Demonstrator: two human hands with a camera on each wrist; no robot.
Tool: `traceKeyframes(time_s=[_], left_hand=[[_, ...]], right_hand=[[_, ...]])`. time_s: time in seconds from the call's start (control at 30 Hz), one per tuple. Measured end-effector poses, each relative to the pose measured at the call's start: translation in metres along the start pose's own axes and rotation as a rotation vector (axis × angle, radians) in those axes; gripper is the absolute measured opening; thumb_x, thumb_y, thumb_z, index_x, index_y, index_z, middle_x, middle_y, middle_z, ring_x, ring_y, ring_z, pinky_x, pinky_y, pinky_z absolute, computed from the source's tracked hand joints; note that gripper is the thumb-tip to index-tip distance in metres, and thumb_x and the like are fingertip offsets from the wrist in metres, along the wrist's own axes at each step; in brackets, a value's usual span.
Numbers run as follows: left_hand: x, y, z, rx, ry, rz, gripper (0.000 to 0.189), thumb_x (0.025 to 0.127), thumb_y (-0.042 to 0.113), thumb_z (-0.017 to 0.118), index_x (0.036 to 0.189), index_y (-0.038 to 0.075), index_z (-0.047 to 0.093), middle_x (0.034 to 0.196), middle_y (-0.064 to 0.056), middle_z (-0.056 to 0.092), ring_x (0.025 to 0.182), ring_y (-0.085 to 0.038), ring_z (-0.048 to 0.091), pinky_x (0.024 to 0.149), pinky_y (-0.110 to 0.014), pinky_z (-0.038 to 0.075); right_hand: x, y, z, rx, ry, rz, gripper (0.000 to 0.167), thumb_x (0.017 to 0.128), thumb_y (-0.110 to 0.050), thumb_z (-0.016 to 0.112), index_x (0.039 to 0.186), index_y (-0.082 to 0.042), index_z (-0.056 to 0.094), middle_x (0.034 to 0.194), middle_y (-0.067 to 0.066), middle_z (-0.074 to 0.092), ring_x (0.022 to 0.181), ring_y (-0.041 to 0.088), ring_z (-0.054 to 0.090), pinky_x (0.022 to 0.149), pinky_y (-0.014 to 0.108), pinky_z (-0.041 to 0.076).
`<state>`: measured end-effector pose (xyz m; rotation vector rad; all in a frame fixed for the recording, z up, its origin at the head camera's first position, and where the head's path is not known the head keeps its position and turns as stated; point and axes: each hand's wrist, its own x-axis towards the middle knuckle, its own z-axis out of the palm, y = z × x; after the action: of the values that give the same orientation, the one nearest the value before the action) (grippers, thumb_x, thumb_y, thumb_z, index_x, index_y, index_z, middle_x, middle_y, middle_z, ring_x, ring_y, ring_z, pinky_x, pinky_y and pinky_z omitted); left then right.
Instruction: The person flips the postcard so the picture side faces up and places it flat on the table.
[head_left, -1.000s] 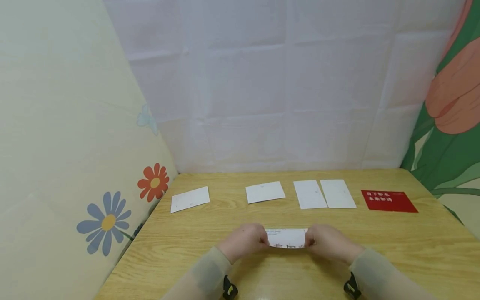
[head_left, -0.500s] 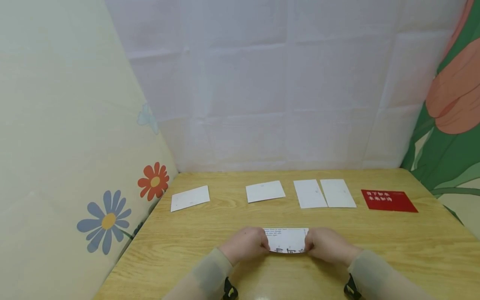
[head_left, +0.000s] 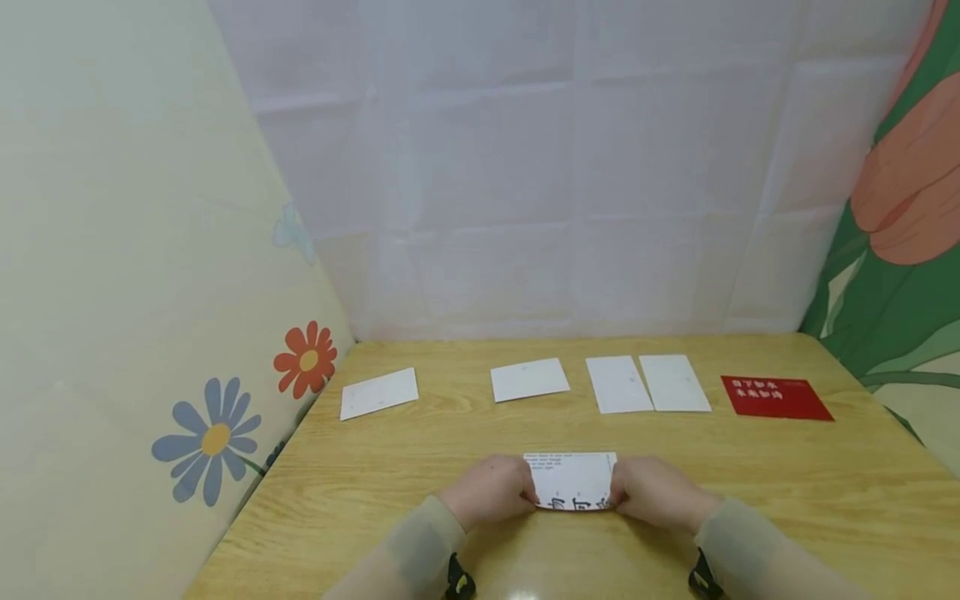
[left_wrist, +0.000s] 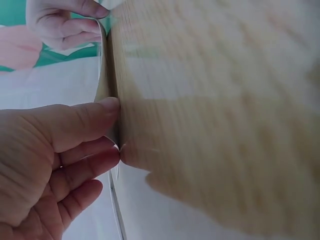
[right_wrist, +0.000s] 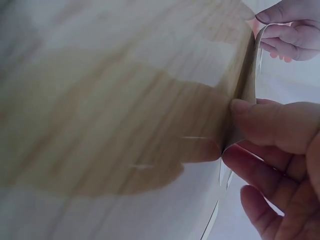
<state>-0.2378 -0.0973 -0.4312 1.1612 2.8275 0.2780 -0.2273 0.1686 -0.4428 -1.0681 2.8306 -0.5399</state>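
Note:
Both hands hold a white card point(head_left: 572, 479) with small printed lines and bold black brush characters along its near edge. My left hand point(head_left: 491, 492) pinches its left end and my right hand point(head_left: 660, 492) pinches the right one. Seen in the left wrist view, the card point(left_wrist: 102, 75) bows between the hands just at the tabletop; whether it touches cannot be told. In the right wrist view, the thumb of my right hand point(right_wrist: 285, 145) lies on one side of the card, with the fingers on the other.
Farther back on the wooden table point(head_left: 450, 429) lie a white card point(head_left: 379, 393) at left, another white card point(head_left: 529, 379) near the middle, two upright white cards side by side, and a red card point(head_left: 777, 397) at right. A white cloth point(head_left: 570, 183) hangs behind.
The held card has tilted so that more of its printed face shows, and its near edge sits slightly lower in view. Both hands keep their pinch with little movement.

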Motion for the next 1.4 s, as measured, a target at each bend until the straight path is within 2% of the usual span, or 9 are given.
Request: traceKeyframes(time_s=[0.23,0.33,0.5,0.67,0.83,1.0,1.27,1.33,1.4], left_hand=[[0.000,0.001,-0.002,-0.022,-0.051,-0.014,0.012,0.079,0.022,0.079,0.089,0.017,0.077,0.078,0.016,0.055,0.070,0.002,0.048,0.069,-0.016,0.043],[-0.001,0.002,-0.002,-0.039,-0.061,-0.017,0.012,0.079,0.022,0.078,0.090,0.017,0.077,0.084,0.014,0.055,0.074,0.001,0.049,0.072,-0.017,0.044],[-0.002,0.001,0.000,-0.024,-0.075,-0.025,0.024,0.081,0.023,0.076,0.104,0.016,0.074,0.108,0.007,0.063,0.098,-0.008,0.058,0.090,-0.025,0.046],[-0.004,0.000,0.005,0.042,-0.081,0.005,0.030,0.085,0.022,0.072,0.115,0.017,0.071,0.123,0.001,0.063,0.114,-0.016,0.057,0.100,-0.030,0.042],[-0.004,0.000,0.005,0.022,-0.069,0.030,0.027,0.086,0.018,0.071,0.113,0.018,0.071,0.123,-0.001,0.063,0.114,-0.017,0.058,0.099,-0.030,0.043],[-0.003,0.000,0.004,-0.030,-0.082,0.001,0.028,0.086,0.016,0.071,0.113,0.019,0.071,0.123,-0.001,0.062,0.114,-0.017,0.057,0.100,-0.030,0.043],[-0.002,0.001,0.005,-0.018,-0.078,-0.010,0.028,0.084,0.016,0.072,0.112,0.019,0.072,0.121,-0.002,0.062,0.112,-0.018,0.057,0.100,-0.030,0.042],[-0.002,0.001,0.004,-0.020,-0.083,-0.011,0.028,0.084,0.015,0.072,0.112,0.019,0.072,0.121,-0.002,0.062,0.112,-0.018,0.057,0.100,-0.030,0.042],[-0.002,0.002,0.004,-0.019,-0.087,-0.008,0.028,0.085,0.015,0.072,0.112,0.020,0.072,0.121,-0.002,0.062,0.111,-0.018,0.057,0.099,-0.030,0.042]], right_hand=[[-0.001,0.001,0.000,-0.011,-0.028,-0.018,0.010,0.078,-0.010,0.076,0.086,-0.017,0.078,0.074,-0.018,0.051,0.066,-0.001,0.046,0.061,0.023,0.043],[-0.001,0.000,-0.001,-0.006,-0.038,-0.010,0.010,0.079,-0.011,0.076,0.087,-0.016,0.078,0.075,-0.018,0.051,0.067,-0.001,0.045,0.062,0.023,0.043],[-0.001,-0.001,-0.002,-0.007,-0.054,0.005,0.010,0.079,-0.011,0.076,0.088,-0.016,0.078,0.076,-0.018,0.051,0.067,-0.001,0.046,0.062,0.023,0.043],[-0.001,-0.003,-0.003,0.000,-0.070,0.037,0.011,0.079,-0.012,0.076,0.087,-0.018,0.077,0.077,-0.019,0.051,0.068,-0.001,0.048,0.065,0.024,0.044],[0.000,-0.004,-0.004,0.001,-0.069,0.025,0.011,0.079,-0.013,0.076,0.089,-0.018,0.076,0.077,-0.018,0.051,0.068,0.000,0.047,0.064,0.024,0.044],[0.003,-0.003,-0.004,0.020,-0.074,-0.003,0.012,0.083,-0.016,0.073,0.094,-0.016,0.076,0.079,-0.016,0.051,0.070,0.000,0.046,0.065,0.024,0.043],[0.008,0.004,-0.006,0.074,-0.096,0.024,0.015,0.082,-0.013,0.074,0.096,-0.019,0.073,0.084,-0.015,0.050,0.075,0.003,0.046,0.070,0.027,0.044],[0.010,0.005,-0.005,0.046,-0.082,-0.007,0.022,0.080,-0.013,0.075,0.100,-0.021,0.071,0.090,-0.012,0.052,0.082,0.006,0.049,0.076,0.031,0.046],[0.011,0.005,-0.005,0.021,-0.092,-0.025,0.030,0.080,-0.013,0.075,0.107,-0.024,0.070,0.104,-0.009,0.058,0.096,0.012,0.055,0.087,0.037,0.047]])
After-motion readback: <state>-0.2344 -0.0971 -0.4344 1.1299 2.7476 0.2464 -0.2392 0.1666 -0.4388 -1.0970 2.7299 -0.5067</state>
